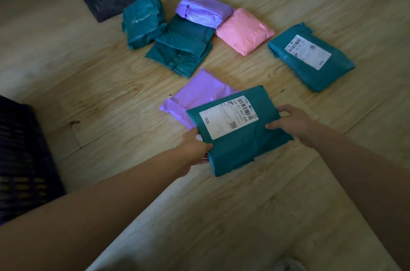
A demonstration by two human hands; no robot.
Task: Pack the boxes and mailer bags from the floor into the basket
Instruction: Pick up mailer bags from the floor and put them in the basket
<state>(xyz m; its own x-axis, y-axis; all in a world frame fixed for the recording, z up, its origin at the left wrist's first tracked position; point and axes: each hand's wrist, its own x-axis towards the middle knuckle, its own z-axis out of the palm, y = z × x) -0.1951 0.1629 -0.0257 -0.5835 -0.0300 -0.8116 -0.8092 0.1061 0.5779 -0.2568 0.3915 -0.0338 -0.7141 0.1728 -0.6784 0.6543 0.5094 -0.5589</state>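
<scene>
Two hands grip one teal mailer bag point(239, 131) above the wooden floor point(111, 84): left hand point(195, 148) and right hand point(290, 122) fingers closed on its opposite edges. Beyond the fingers lies a purple bag point(197, 91), half under it; farther off, a pink bag point(244, 32).
</scene>
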